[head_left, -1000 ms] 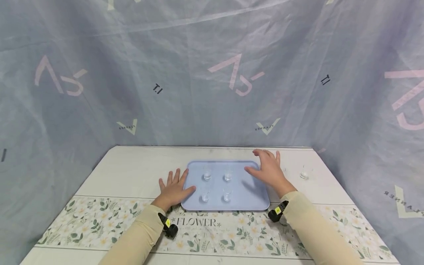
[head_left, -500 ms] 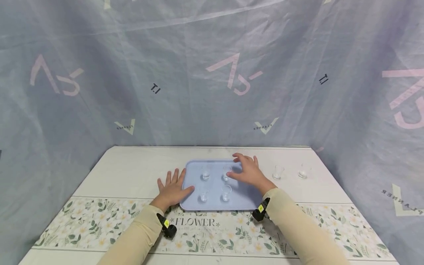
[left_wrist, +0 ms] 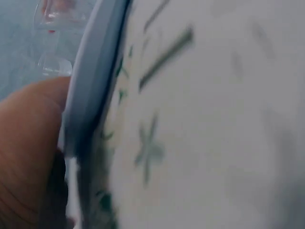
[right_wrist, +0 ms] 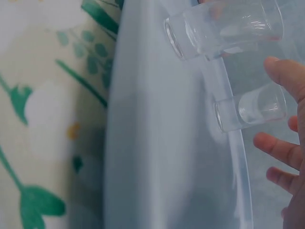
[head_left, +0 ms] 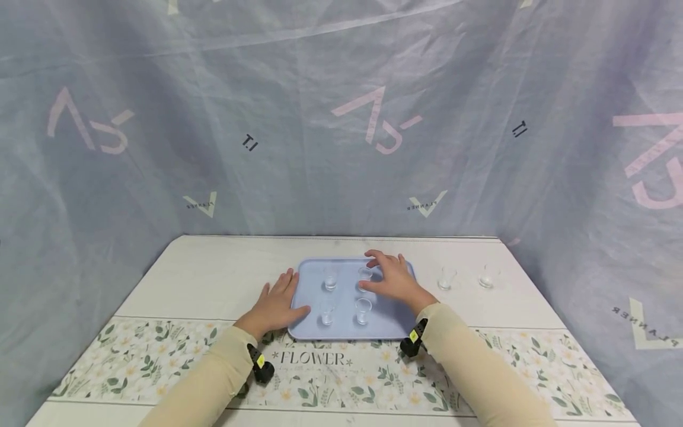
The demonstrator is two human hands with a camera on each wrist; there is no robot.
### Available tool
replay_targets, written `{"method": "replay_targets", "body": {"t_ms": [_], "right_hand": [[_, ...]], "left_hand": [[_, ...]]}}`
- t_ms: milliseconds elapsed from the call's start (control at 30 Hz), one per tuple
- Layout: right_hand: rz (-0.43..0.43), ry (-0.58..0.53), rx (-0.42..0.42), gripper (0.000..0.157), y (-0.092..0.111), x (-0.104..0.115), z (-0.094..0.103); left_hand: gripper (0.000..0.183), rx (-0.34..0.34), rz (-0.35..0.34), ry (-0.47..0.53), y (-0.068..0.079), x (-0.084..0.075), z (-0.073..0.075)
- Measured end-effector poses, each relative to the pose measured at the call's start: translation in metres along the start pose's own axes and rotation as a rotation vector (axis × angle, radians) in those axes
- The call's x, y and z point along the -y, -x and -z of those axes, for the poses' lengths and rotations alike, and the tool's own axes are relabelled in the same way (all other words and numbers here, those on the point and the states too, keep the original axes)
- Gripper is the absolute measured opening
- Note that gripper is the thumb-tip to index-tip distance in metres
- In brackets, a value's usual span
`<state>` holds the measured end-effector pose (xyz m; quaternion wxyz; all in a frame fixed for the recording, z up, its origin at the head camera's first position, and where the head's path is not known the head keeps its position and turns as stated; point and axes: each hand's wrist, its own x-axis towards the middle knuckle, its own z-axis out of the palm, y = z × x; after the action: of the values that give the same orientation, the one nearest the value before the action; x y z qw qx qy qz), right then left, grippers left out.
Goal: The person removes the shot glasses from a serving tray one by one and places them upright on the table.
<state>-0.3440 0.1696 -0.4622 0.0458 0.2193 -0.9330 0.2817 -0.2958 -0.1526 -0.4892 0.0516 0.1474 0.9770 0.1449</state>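
A light blue tray (head_left: 345, 330) holds small clear shot glasses in two rows, two at the back and two in front. My right hand (head_left: 396, 282) reaches over it from the right, thumb and fingers spread on either side of the back right shot glass (head_left: 364, 275). In the right wrist view, gaps show between that shot glass (right_wrist: 259, 107) and the fingertips (right_wrist: 267, 142). The front right shot glass (right_wrist: 224, 29) appears larger there. My left hand (head_left: 272, 309) lies along the tray's left edge, fingers extended, its thumb (left_wrist: 35, 109) at the rim.
Two more shot glasses, a nearer one (head_left: 446, 279) and a farther one (head_left: 488, 277), stand on the white tabletop right of the tray. A floral printed band (head_left: 331, 379) crosses the table in front. A grey curtain (head_left: 309, 178) encloses the back and sides.
My right hand has moved left from the tray's right edge to around the back right shot glass. The left hand's fingers have drawn closer together; the hand stays at the tray's edge.
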Motion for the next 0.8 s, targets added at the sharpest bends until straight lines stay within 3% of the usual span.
{"method": "replay_targets", "body": {"t_ms": [200,333,533,800], "right_hand": [[0.004,-0.015,0.003,0.078,0.000,0.002,0.000],[0.002,-0.019,0.002,0.077,0.001,0.002,0.003],[0.000,-0.006,-0.005,0.073,0.002,0.000,0.002],[0.011,0.003,0.005,0.068,0.001,-0.003,-0.003]], "left_hand": [[0.093,0.024,-0.238,-0.078,0.014,0.004,0.013],[0.088,0.013,-0.341,-0.113,0.021,0.009,0.018],[0.084,0.000,-0.420,-0.156,0.025,0.012,0.022],[0.103,0.039,-0.471,-0.115,0.024,0.022,0.025]]}}
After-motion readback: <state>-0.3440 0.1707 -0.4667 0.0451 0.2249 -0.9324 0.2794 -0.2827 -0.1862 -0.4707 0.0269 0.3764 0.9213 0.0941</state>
